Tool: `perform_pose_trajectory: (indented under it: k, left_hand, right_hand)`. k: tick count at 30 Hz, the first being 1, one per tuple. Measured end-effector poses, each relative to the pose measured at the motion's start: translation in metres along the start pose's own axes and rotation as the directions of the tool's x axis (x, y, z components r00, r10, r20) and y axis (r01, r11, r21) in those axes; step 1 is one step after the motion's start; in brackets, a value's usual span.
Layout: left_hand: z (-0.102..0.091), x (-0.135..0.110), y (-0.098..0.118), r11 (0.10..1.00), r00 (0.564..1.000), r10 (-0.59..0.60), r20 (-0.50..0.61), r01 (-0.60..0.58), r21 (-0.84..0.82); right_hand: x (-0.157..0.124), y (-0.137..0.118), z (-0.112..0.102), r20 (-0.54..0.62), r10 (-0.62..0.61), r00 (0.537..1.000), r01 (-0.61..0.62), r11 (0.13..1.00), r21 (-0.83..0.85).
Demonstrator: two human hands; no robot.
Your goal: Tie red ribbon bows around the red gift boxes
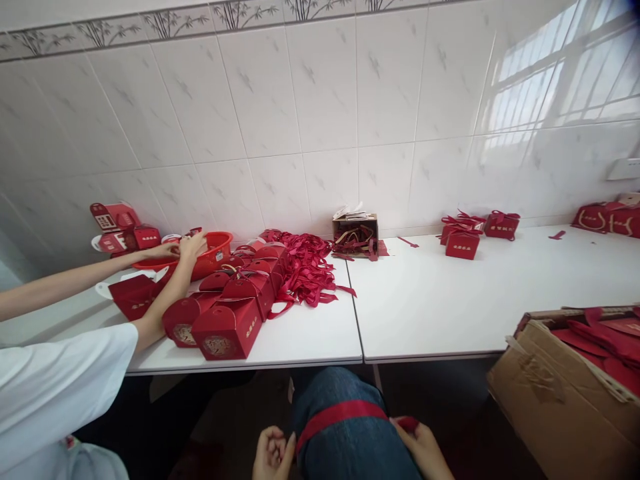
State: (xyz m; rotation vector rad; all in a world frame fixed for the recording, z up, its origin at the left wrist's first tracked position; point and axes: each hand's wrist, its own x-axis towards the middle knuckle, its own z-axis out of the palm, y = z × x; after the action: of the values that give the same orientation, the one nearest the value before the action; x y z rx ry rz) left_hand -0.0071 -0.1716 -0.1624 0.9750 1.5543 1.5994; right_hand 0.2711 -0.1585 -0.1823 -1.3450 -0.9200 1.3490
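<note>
A red ribbon lies across the denim-covered knee at the bottom of the head view. At the knee's left side, my left hand is closed, its thumb at one end of the ribbon. My right hand pinches the ribbon's other part on the right, with a bit of red showing between thumb and fingers. Above on the table, closed red gift boxes stand in rows beside a heap of loose red ribbons.
At left a co-worker's hands work over an orange basin. A small box of ribbon scraps stands by the wall. Ribbon-tied boxes sit further right. A cardboard carton holding red items stands at lower right.
</note>
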Motion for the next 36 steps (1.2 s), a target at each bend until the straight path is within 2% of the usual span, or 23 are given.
perform_pose_trajectory:
  k: [2, 4, 7, 9, 11, 14, 16, 19, 21, 23, 27, 29, 33, 36]
  left_hand:
    - [-0.006, 0.004, 0.002, 0.996, 0.995, -0.083, -0.059, 0.081, -0.037]
    - [-0.014, 0.009, 0.008, 0.993, 0.985, -0.117, -0.129, 0.118, -0.003]
    - [-0.019, 0.015, 0.030, 0.994, 0.977, -0.042, -0.208, 0.063, 0.093]
    - [-0.016, 0.019, 0.053, 0.982, 0.986, 0.091, -0.140, -0.065, 0.178]
    - [-0.007, 0.023, 0.079, 0.931, 0.966, 0.259, 0.019, -0.255, 0.261]
    - [0.015, 0.038, 0.115, 0.768, 0.855, 0.424, 0.300, -0.515, 0.380]
    - [0.031, 0.054, 0.134, 0.637, 0.792, 0.480, 0.376, -0.610, 0.471]
    - [0.053, 0.082, 0.153, 0.468, 0.752, 0.527, 0.397, -0.646, 0.603]
    - [0.064, 0.099, 0.160, 0.397, 0.747, 0.500, 0.438, -0.647, 0.651]
    - [0.073, 0.113, 0.163, 0.370, 0.759, 0.465, 0.455, -0.634, 0.679]
    - [0.084, 0.128, 0.161, 0.365, 0.832, 0.413, 0.370, -0.523, 0.770]
    - [0.084, 0.130, 0.158, 0.370, 0.844, 0.393, 0.364, -0.508, 0.778]
    - [0.082, 0.125, 0.155, 0.405, 0.785, 0.414, 0.461, -0.612, 0.679]
    - [0.082, 0.119, 0.155, 0.462, 0.741, 0.445, 0.504, -0.671, 0.579]
  right_hand:
    - [-0.002, 0.008, -0.004, -0.006, 0.061, 0.998, -0.060, 0.994, 0.092]
    - [-0.001, 0.020, -0.011, -0.065, 0.155, 0.986, -0.144, 0.978, 0.153]
    - [0.004, 0.038, -0.029, -0.226, 0.316, 0.921, -0.268, 0.938, 0.222]
    - [0.008, 0.046, -0.042, -0.343, 0.346, 0.873, -0.284, 0.934, 0.218]
    - [0.008, 0.049, -0.052, -0.432, 0.302, 0.850, -0.257, 0.953, 0.162]
    - [0.004, 0.047, -0.056, -0.473, 0.231, 0.850, -0.217, 0.973, 0.085]
    - [0.001, 0.044, -0.055, -0.465, 0.194, 0.864, -0.191, 0.980, 0.055]
    - [-0.004, 0.037, -0.053, -0.426, 0.092, 0.900, -0.117, 0.993, -0.033]
    - [-0.006, 0.031, -0.052, -0.398, 0.033, 0.917, -0.077, 0.993, -0.094]
    - [-0.009, 0.023, -0.050, -0.379, 0.004, 0.925, -0.059, 0.989, -0.133]
    - [-0.016, 0.009, -0.046, -0.365, -0.028, 0.931, -0.035, 0.986, -0.165]
    - [-0.019, 0.001, -0.044, -0.369, -0.032, 0.929, -0.029, 0.987, -0.160]
    - [-0.025, -0.018, -0.041, -0.379, -0.032, 0.925, -0.015, 0.993, -0.121]
    - [-0.030, -0.033, -0.038, -0.374, -0.062, 0.925, 0.042, 0.997, -0.061]
